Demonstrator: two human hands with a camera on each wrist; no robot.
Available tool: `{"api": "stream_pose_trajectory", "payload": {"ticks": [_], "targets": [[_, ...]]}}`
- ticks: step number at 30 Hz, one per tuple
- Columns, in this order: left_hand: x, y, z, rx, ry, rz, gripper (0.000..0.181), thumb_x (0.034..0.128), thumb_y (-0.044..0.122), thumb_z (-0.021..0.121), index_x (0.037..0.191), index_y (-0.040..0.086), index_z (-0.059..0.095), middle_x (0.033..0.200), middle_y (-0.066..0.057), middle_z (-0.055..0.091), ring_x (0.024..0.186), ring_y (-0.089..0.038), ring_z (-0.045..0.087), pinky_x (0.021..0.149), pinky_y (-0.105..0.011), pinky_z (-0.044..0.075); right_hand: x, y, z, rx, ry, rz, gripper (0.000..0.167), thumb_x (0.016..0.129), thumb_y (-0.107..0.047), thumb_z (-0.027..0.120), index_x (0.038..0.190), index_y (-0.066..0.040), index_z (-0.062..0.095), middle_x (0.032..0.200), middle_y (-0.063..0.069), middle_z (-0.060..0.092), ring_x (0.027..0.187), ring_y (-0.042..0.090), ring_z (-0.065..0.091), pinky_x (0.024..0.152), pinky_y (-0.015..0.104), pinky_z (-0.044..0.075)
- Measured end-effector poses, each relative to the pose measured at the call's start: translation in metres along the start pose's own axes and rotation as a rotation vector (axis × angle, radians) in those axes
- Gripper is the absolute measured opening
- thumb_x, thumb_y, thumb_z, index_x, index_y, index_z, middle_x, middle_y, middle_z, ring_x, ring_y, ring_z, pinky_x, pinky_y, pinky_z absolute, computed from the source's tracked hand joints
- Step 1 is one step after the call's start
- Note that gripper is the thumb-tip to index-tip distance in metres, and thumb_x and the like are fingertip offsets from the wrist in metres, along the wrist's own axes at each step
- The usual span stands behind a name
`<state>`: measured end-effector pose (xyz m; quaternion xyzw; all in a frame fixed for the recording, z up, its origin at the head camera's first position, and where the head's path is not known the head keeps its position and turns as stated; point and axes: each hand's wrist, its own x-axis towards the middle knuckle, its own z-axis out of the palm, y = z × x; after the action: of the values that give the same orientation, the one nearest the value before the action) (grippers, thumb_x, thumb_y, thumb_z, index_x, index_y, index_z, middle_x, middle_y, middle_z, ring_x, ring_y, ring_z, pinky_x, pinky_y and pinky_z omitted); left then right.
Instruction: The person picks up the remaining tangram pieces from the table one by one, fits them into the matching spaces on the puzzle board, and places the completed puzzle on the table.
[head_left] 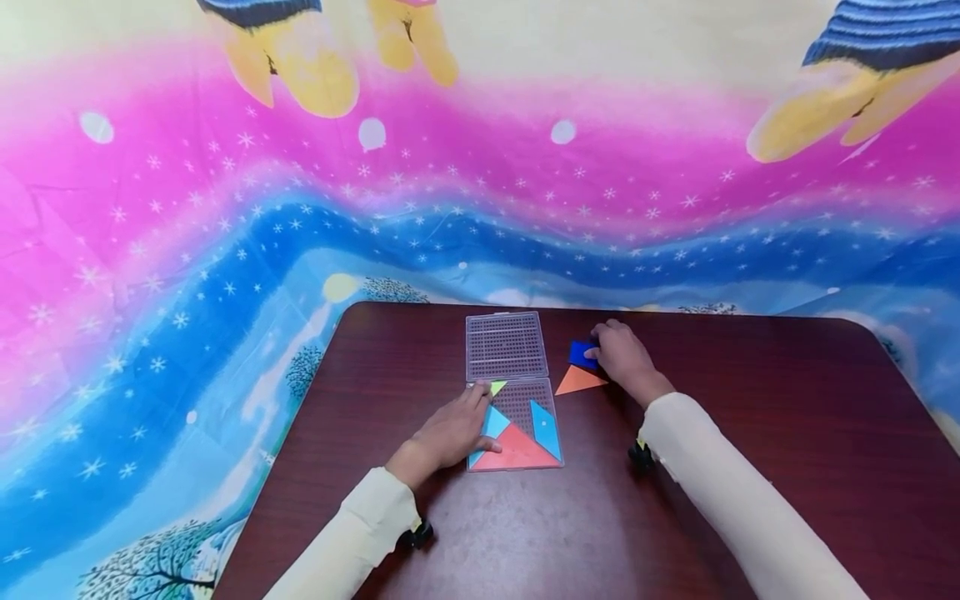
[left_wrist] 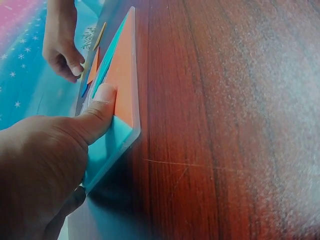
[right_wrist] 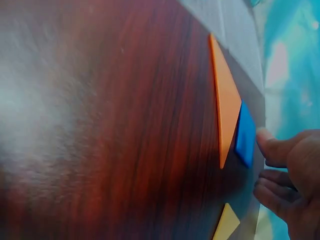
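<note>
The left hand point(head_left: 450, 429) point(left_wrist: 50, 155) grips the left side of the clear square tray point(head_left: 517, 469), its thumb over the red triangle point(head_left: 519, 450) and its fingers round the edge. Light-blue triangle point(head_left: 495, 422), light-blue parallelogram point(head_left: 545, 429) and yellow-green piece point(head_left: 498, 387) lie in the tray, partly covered by that hand. The right hand point(head_left: 626, 358) point(right_wrist: 295, 170) is at the blue piece point(head_left: 582, 354) point(right_wrist: 245, 135), thumb by its edge, fingers bent; contact is unclear. An orange triangle point(head_left: 579, 380) point(right_wrist: 227, 102) lies beside the blue piece on the table.
The gridded lid point(head_left: 506, 346) lies behind the tray, along its back edge. A yellow piece point(right_wrist: 227, 222) lies on the table near the right hand, seen in the right wrist view. Patterned cloth point(head_left: 480, 192) hangs behind the dark wooden table point(head_left: 555, 533).
</note>
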<state>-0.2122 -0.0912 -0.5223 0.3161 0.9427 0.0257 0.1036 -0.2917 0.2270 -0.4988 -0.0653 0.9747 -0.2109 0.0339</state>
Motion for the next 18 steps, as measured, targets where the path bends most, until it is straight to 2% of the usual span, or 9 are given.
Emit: {"api": "stream_pose_trajectory", "payload": {"ticks": [5, 13, 18], "targets": [[0.0, 0.0, 0.001, -0.001, 0.001, -0.003, 0.091, 0.0961, 0.066, 0.053, 0.157, 0.0, 0.034, 0.167, -0.016, 0.027, 0.157, -0.028, 0.028, 0.123, -0.037, 0.037, 0.011, 0.004, 0.004, 0.007, -0.078, 0.002, 0.047, 0.101, -0.018, 0.067, 0.139, 0.006, 0.056, 0.133, 0.027, 0.055, 0.121, 0.042, 0.055, 0.104, 0.058, 0.052], [-0.001, -0.001, 0.002, 0.0, 0.014, 0.004, 0.092, 0.096, 0.065, 0.054, 0.157, 0.0, 0.034, 0.167, -0.016, 0.028, 0.157, -0.028, 0.027, 0.122, -0.037, 0.037, 0.019, -0.004, 0.006, -0.034, -0.09, -0.038, 0.037, 0.095, -0.01, 0.073, 0.128, 0.006, 0.064, 0.125, 0.024, 0.058, 0.117, 0.039, 0.056, 0.099, 0.055, 0.056], [0.0, -0.001, 0.001, -0.015, 0.003, -0.008, 0.092, 0.097, 0.063, 0.054, 0.159, 0.0, 0.029, 0.168, -0.016, 0.025, 0.158, -0.028, 0.025, 0.124, -0.038, 0.035, 0.023, -0.005, 0.005, -0.033, -0.12, -0.02, 0.036, 0.095, -0.01, 0.073, 0.124, 0.007, 0.062, 0.122, 0.025, 0.057, 0.114, 0.039, 0.055, 0.097, 0.055, 0.057]]}}
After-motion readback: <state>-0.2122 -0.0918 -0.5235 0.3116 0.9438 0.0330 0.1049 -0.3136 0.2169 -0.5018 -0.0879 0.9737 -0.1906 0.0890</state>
